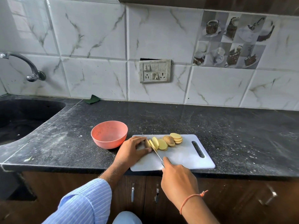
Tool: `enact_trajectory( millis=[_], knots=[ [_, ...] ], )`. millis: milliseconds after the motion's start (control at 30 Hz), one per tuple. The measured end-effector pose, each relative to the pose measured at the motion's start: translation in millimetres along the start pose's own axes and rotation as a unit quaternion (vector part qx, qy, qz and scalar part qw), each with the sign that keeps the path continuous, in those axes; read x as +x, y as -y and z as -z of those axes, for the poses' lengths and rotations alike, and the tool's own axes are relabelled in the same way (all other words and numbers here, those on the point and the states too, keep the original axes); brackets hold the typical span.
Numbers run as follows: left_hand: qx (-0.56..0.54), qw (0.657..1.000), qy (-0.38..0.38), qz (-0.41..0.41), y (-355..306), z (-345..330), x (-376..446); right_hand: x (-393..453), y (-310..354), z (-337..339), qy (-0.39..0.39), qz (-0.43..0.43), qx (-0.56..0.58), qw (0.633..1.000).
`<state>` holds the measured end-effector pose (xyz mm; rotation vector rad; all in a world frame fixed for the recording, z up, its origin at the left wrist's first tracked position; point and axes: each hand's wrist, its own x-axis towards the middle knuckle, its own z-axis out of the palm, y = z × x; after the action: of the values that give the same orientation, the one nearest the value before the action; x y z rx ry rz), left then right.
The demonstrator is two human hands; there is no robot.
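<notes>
Slicing on white cutting board at front edge of dark surface. Right hand grips knife, fingers curled round handle, blade angled into potato. Left hand pinches uncut potato end near board's left edge, fingers curled over it. Cut slices fan rightward, overlapping. Pink bowl just beside board, left.

No legible text in view, fyi
You can't read anything: switch panel on the wall carries small marks, too blurred to tell; a cup on the picture tile has a faint mark, illegible; knife blade, bowl & board show no print you can make out
</notes>
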<state>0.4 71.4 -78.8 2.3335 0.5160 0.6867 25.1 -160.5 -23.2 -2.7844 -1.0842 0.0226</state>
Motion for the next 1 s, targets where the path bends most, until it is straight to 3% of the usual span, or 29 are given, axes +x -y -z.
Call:
enact_trajectory(
  millis=[200,333,533,667,1000],
  knots=[
    [0.005,1.0,0.002,0.007,0.1,-0.5,-0.5,14.9,-22.2,-1.8,0.021,-0.048,0.2,0.978],
    [0.001,1.0,0.011,0.01,1.8,-2.7,0.3,24.1,-38.4,3.9,0.087,-0.109,0.462,0.876],
    [0.005,0.999,0.026,0.019,2.9,-5.1,1.6,40.5,-57.2,5.8,0.063,-0.094,0.59,0.799],
    [0.006,0.999,0.027,0.023,3.4,-5.9,1.9,55.4,-63.6,3.9,0.032,-0.072,0.6,0.796],
    [0.054,0.998,0.017,-0.008,4.2,-6.3,1.5,73.6,-71.9,-11.7,0.036,-0.039,0.556,0.83]
  ],
)
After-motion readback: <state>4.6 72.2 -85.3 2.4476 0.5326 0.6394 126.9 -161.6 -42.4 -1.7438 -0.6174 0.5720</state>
